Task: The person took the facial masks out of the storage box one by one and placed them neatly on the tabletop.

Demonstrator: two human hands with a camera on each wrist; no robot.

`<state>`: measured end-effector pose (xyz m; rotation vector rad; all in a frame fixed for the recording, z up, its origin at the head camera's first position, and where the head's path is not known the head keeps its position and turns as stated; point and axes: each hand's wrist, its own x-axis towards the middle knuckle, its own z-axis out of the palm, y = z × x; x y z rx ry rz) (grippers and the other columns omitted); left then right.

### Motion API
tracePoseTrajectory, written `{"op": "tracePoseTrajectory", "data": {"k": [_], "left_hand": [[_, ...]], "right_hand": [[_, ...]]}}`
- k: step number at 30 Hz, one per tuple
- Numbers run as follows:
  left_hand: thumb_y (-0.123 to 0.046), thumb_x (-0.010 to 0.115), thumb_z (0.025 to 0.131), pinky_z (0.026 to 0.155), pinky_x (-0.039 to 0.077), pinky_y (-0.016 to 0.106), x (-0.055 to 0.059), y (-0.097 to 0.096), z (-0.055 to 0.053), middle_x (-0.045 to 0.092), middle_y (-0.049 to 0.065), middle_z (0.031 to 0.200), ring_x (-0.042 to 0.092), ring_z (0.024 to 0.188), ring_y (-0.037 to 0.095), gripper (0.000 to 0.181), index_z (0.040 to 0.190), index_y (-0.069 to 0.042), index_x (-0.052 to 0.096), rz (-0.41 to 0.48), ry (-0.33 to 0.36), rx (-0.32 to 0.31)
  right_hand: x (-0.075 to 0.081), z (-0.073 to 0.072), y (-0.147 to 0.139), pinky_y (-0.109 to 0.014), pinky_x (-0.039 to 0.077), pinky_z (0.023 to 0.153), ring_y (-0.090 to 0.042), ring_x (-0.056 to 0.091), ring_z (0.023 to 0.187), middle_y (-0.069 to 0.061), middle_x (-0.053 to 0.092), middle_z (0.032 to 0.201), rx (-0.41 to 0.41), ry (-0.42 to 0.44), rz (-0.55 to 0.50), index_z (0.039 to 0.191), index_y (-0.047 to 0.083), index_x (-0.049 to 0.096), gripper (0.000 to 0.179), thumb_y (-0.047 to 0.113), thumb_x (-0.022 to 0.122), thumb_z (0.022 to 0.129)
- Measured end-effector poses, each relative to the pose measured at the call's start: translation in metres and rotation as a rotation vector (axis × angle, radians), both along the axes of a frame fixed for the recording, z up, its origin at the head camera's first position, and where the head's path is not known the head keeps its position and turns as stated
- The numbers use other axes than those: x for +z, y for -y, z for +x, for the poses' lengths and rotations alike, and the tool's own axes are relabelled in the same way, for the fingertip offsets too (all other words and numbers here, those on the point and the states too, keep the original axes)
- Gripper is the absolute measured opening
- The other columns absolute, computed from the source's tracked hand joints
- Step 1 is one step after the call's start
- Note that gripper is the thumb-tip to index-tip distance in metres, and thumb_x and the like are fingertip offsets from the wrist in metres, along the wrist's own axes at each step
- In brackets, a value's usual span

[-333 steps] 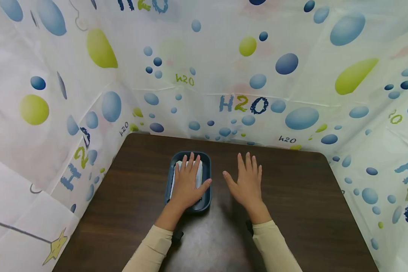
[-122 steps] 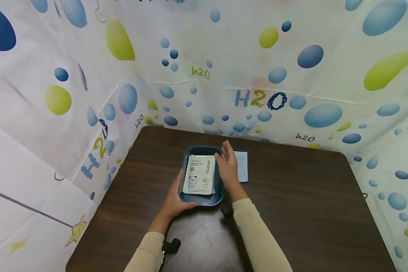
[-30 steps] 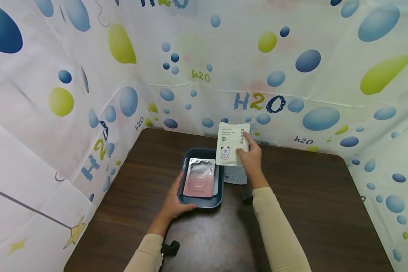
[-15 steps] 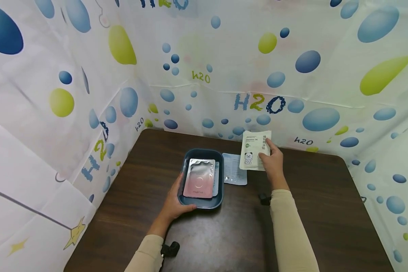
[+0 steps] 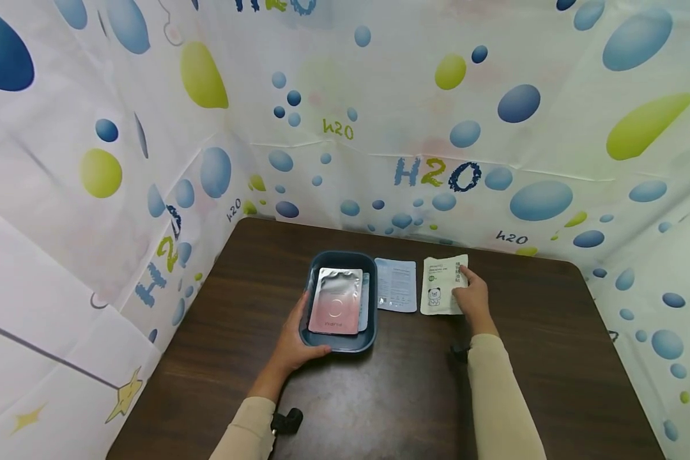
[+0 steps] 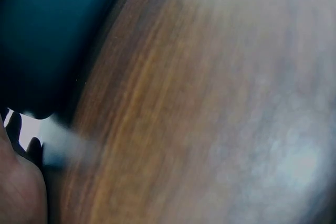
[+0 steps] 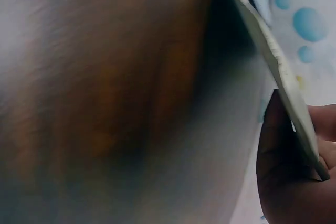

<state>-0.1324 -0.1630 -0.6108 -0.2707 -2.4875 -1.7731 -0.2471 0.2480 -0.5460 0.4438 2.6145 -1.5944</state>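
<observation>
My right hand [image 5: 474, 299] pinches the right edge of a cream pouch [image 5: 441, 289] printed with a bear, between thumb and fingers. In the right wrist view the pouch [image 7: 283, 72] appears edge-on, tilted, with the hand [image 7: 286, 177] at its lower end. My left hand [image 5: 292, 340] holds the near left corner of a dark blue tray [image 5: 347, 345], thumb along its front. Inside the tray a pink-and-silver sachet [image 5: 337, 305] lies over a light blue one [image 5: 365, 308]. Another pale blue sachet [image 5: 397, 285] lies on the table between tray and pouch.
The dark brown wooden table [image 5: 374, 396] carries everything. Behind it and at both sides hangs a white sheet [image 5: 368, 83] with blue and green drops. A black wrist-worn device [image 5: 287, 421] sits on my left wrist.
My right hand has lifted the cream pouch from the tray, uncovering the pink-and-silver sachet, then carried it right and down past the pale blue sachet. My left hand stays at the tray.
</observation>
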Motion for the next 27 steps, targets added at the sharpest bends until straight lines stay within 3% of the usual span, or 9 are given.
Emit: {"op": "tracePoseTrajectory", "data": {"k": [4,11,18,27], "left_hand": [[-0.019,0.097,0.062,0.119,0.022,0.070,0.000,-0.001,0.000,0.021,0.012,0.171,0.024,0.155,0.040,0.130,0.165,-0.024,0.017,0.001,0.006,-0.002],[-0.020,0.096,0.064,0.118,0.024,0.071,0.000,-0.003,0.001,0.020,0.011,0.171,0.025,0.154,0.041,0.129,0.165,-0.026,0.017,-0.025,0.029,0.007],[-0.018,0.096,0.063,0.119,0.023,0.070,0.003,-0.003,0.003,0.020,0.014,0.171,0.024,0.154,0.042,0.129,0.165,-0.025,0.018,-0.008,0.018,0.010],[-0.022,0.097,0.061,0.119,0.025,0.068,0.004,0.000,0.003,0.022,0.016,0.170,0.027,0.153,0.042,0.130,0.165,-0.024,0.018,-0.028,-0.018,0.010]], "right_hand": [[-0.016,0.002,-0.007,-0.053,0.031,0.119,-0.041,0.026,0.154,-0.024,0.029,0.165,0.033,0.040,0.119,0.159,0.005,0.034,0.081,-0.012,0.043,0.080],[-0.034,0.005,-0.016,-0.062,0.009,0.126,-0.045,0.011,0.157,-0.028,0.021,0.166,0.194,0.093,0.380,0.160,-0.001,0.025,0.079,-0.004,0.033,0.081],[-0.040,0.007,-0.019,-0.063,-0.003,0.125,-0.044,-0.007,0.158,-0.027,-0.004,0.169,0.277,0.120,0.411,0.163,0.001,0.015,0.072,0.008,0.029,0.093],[-0.044,0.011,-0.015,-0.061,-0.006,0.125,-0.040,-0.011,0.159,-0.020,-0.015,0.170,0.257,0.098,0.397,0.164,0.007,0.012,0.068,0.018,0.027,0.099]]}}
